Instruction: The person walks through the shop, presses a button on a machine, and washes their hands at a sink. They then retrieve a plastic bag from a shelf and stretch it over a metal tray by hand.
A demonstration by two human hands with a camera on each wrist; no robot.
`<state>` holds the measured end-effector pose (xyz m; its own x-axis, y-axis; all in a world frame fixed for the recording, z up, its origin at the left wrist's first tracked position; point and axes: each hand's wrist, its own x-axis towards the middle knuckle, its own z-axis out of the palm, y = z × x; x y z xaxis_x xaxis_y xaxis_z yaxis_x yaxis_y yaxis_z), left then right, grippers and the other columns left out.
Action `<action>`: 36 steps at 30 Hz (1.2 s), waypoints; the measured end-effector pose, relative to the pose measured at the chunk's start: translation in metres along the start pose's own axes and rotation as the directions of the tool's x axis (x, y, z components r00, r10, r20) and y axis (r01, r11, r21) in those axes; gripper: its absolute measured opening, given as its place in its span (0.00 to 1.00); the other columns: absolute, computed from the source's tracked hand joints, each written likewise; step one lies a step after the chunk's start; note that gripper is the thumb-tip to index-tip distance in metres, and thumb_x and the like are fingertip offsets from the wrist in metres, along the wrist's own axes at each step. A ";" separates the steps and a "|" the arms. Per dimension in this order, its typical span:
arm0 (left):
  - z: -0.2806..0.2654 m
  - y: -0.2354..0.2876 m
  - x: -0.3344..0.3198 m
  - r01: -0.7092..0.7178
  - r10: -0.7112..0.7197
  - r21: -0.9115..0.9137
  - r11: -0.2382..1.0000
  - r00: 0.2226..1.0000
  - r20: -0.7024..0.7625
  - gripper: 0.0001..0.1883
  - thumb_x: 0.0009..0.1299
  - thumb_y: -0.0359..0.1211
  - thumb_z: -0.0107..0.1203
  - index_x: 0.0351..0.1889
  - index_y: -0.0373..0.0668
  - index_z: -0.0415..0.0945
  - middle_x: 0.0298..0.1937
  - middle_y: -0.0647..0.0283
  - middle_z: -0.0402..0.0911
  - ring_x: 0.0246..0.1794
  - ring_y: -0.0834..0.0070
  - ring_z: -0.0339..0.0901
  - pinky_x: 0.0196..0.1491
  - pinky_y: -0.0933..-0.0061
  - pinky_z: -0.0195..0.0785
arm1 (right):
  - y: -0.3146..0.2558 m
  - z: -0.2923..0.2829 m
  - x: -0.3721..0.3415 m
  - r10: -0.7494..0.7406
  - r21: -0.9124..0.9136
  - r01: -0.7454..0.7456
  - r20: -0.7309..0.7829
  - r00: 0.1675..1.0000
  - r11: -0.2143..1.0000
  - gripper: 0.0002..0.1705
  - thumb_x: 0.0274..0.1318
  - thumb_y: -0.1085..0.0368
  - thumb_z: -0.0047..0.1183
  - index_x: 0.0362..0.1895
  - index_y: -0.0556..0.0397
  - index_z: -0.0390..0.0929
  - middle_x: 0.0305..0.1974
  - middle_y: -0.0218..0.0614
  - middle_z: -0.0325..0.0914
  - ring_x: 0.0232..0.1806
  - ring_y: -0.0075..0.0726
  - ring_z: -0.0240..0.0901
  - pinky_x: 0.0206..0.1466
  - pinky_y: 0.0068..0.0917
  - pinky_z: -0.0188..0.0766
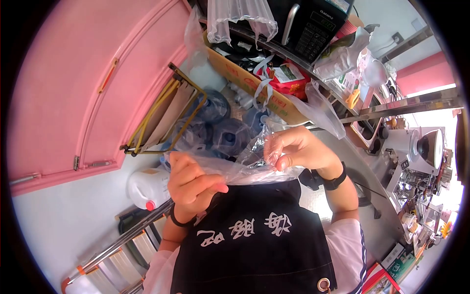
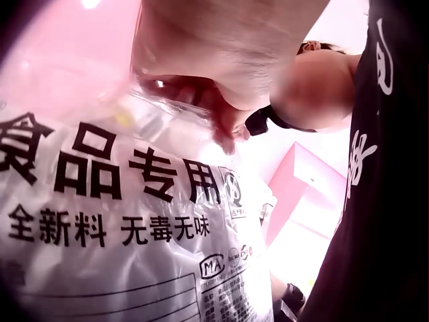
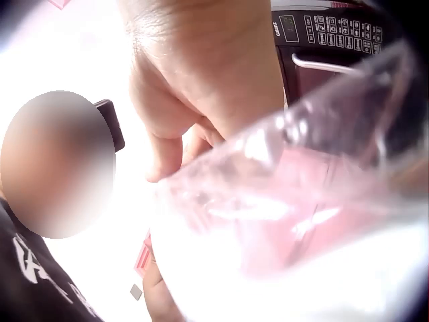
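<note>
A clear plastic bag [image 1: 235, 172] with a printed front stretches between both hands, in front of the black apron [image 1: 254, 245]. My left hand [image 1: 191, 183] grips its edge at the left with curled fingers. In the left wrist view, large black Chinese characters run across the bag [image 2: 107, 208] just below that hand [image 2: 214, 60]. My right hand [image 1: 303, 151] pinches the bag's other side between thumb and fingers, and a loose flap of film stands up beside it. Seen from the right wrist, the transparent film [image 3: 268, 208] crosses in front of the fingers.
Several large blue water bottles [image 1: 230, 134] stand on the floor beyond the hands. A cardboard box [image 1: 235, 73] and a black microwave [image 1: 313, 29] are at the back. At left are a folding frame [image 1: 169, 108] and a white jug [image 1: 147, 186]; a metal counter [image 1: 372, 181] lies right.
</note>
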<state>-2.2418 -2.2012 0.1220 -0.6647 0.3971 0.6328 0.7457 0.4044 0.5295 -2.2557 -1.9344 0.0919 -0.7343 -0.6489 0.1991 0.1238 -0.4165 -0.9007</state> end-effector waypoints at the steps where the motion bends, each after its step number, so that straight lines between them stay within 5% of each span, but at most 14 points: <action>1: 0.000 -0.001 -0.001 -0.001 0.001 -0.003 1.000 1.000 -0.012 0.13 0.42 0.43 0.66 0.19 0.46 0.80 0.17 0.72 0.61 0.22 0.71 0.58 0.34 0.69 0.49 | -0.003 0.000 -0.002 0.067 -0.041 -0.069 -0.049 0.997 0.997 0.07 0.55 0.69 0.57 0.32 0.59 0.73 0.30 0.30 0.74 0.35 0.26 0.69 0.40 0.22 0.65; 6: 0.002 -0.003 -0.003 0.013 -0.013 0.007 1.000 1.000 -0.001 0.13 0.42 0.42 0.66 0.19 0.46 0.80 0.16 0.72 0.61 0.23 0.71 0.58 0.34 0.69 0.49 | -0.020 0.010 -0.006 0.173 -0.206 -0.209 -0.180 0.968 0.956 0.07 0.56 0.69 0.56 0.31 0.59 0.72 0.28 0.29 0.74 0.32 0.24 0.69 0.38 0.21 0.64; 8: 0.004 -0.005 -0.006 0.017 -0.017 -0.002 1.000 1.000 -0.003 0.13 0.42 0.42 0.66 0.19 0.46 0.80 0.16 0.72 0.61 0.23 0.71 0.57 0.34 0.69 0.49 | -0.023 0.012 -0.007 0.079 -0.402 -0.135 -0.154 0.985 0.906 0.07 0.57 0.69 0.55 0.31 0.58 0.72 0.29 0.31 0.75 0.32 0.24 0.69 0.38 0.21 0.65; 11: 0.003 -0.006 -0.008 0.067 -0.067 -0.030 0.997 0.998 -0.018 0.12 0.42 0.42 0.66 0.19 0.46 0.80 0.16 0.72 0.61 0.23 0.71 0.58 0.34 0.69 0.50 | -0.020 0.013 -0.007 -0.027 -0.211 -0.002 -0.133 0.991 0.977 0.05 0.57 0.70 0.55 0.31 0.58 0.72 0.29 0.32 0.76 0.31 0.25 0.71 0.37 0.22 0.66; 16: 0.003 -0.007 -0.004 0.046 -0.046 -0.008 0.999 0.999 -0.003 0.11 0.44 0.41 0.65 0.19 0.46 0.80 0.17 0.71 0.62 0.23 0.71 0.59 0.34 0.69 0.51 | -0.034 0.017 -0.015 -0.035 -0.428 -0.047 -0.183 0.983 0.902 0.07 0.54 0.70 0.57 0.27 0.58 0.73 0.23 0.32 0.76 0.24 0.28 0.73 0.30 0.24 0.67; 19: 0.004 -0.006 -0.004 0.047 -0.047 0.005 0.999 0.999 0.002 0.10 0.45 0.40 0.65 0.19 0.46 0.80 0.17 0.72 0.62 0.23 0.72 0.59 0.34 0.69 0.51 | -0.044 0.022 -0.018 -0.185 -0.694 -0.056 -0.267 0.946 0.718 0.07 0.51 0.70 0.59 0.25 0.59 0.74 0.22 0.34 0.74 0.22 0.28 0.72 0.27 0.23 0.66; 21: -0.001 -0.015 -0.017 0.174 -0.176 -0.045 0.984 0.983 -0.044 0.10 0.45 0.40 0.65 0.19 0.46 0.80 0.17 0.72 0.62 0.23 0.72 0.59 0.34 0.69 0.51 | -0.060 0.020 -0.024 -0.324 -0.888 -0.329 -0.430 0.843 0.322 0.06 0.49 0.72 0.59 0.25 0.59 0.75 0.20 0.35 0.73 0.19 0.32 0.70 0.23 0.24 0.64; 22: -0.002 -0.018 -0.017 0.295 -0.304 -0.101 0.950 0.949 -0.085 0.10 0.46 0.40 0.65 0.18 0.46 0.79 0.17 0.72 0.62 0.23 0.72 0.59 0.34 0.69 0.50 | -0.062 0.019 -0.026 -0.250 -0.822 -0.390 -0.515 0.820 0.415 0.05 0.49 0.72 0.58 0.25 0.59 0.75 0.21 0.36 0.73 0.21 0.37 0.70 0.26 0.27 0.64; 24: -0.001 -0.012 -0.012 0.234 -0.241 -0.103 0.967 0.969 -0.057 0.09 0.45 0.38 0.65 0.18 0.45 0.79 0.17 0.71 0.63 0.23 0.72 0.60 0.33 0.70 0.50 | -0.044 0.013 -0.017 -0.260 -0.899 -0.188 -0.306 0.916 0.395 0.05 0.50 0.72 0.57 0.26 0.59 0.74 0.23 0.37 0.73 0.26 0.39 0.71 0.31 0.30 0.66; 25: 0.002 -0.009 -0.006 0.123 -0.123 -0.068 0.990 0.992 0.007 0.12 0.47 0.40 0.65 0.18 0.43 0.78 0.17 0.70 0.61 0.23 0.71 0.59 0.33 0.70 0.50 | -0.036 0.012 -0.012 -0.130 -0.819 -0.178 -0.293 0.947 0.546 0.05 0.51 0.71 0.57 0.30 0.59 0.75 0.28 0.38 0.74 0.31 0.39 0.72 0.36 0.32 0.67; 28: 0.007 -0.009 -0.002 0.002 -0.001 -0.024 1.000 0.998 0.068 0.15 0.47 0.43 0.64 0.18 0.41 0.78 0.17 0.69 0.60 0.23 0.70 0.58 0.33 0.69 0.50 | -0.009 0.006 0.002 -0.055 -0.599 -0.044 -0.146 0.988 0.799 0.25 0.50 0.68 0.60 0.54 0.56 0.70 0.46 0.37 0.73 0.45 0.35 0.72 0.51 0.31 0.67; 34: -0.003 -0.013 -0.013 0.095 -0.095 0.030 0.995 0.995 0.008 0.15 0.49 0.43 0.65 0.18 0.40 0.77 0.17 0.69 0.60 0.23 0.70 0.57 0.33 0.68 0.50 | 0.016 0.010 0.032 -0.033 -0.449 -0.049 -0.172 0.984 0.892 0.48 0.43 0.65 0.66 0.68 0.52 0.52 0.48 0.36 0.73 0.50 0.33 0.70 0.61 0.30 0.58; 35: -0.005 -0.013 -0.014 0.100 -0.100 0.039 0.994 0.995 0.012 0.13 0.46 0.41 0.66 0.18 0.42 0.78 0.17 0.69 0.61 0.23 0.69 0.59 0.34 0.68 0.51 | 0.016 0.010 0.035 -0.032 -0.447 -0.048 -0.170 0.985 0.893 0.48 0.43 0.65 0.66 0.68 0.52 0.52 0.48 0.36 0.73 0.50 0.33 0.70 0.61 0.30 0.58; 36: -0.007 -0.014 -0.015 0.102 -0.102 0.047 0.994 0.995 0.015 0.12 0.44 0.40 0.67 0.19 0.43 0.78 0.17 0.69 0.63 0.23 0.69 0.61 0.34 0.68 0.52 | 0.016 0.009 0.038 0.019 -0.434 -0.085 -0.155 0.988 0.897 0.37 0.43 0.67 0.64 0.59 0.52 0.61 0.42 0.34 0.75 0.47 0.31 0.71 0.56 0.29 0.61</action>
<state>-2.2419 -2.2185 0.1092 -0.7382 0.3656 0.5669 0.6713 0.4809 0.5639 -2.2756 -1.9713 0.0887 -0.8265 -0.5500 0.1197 -0.1159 -0.0418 -0.9924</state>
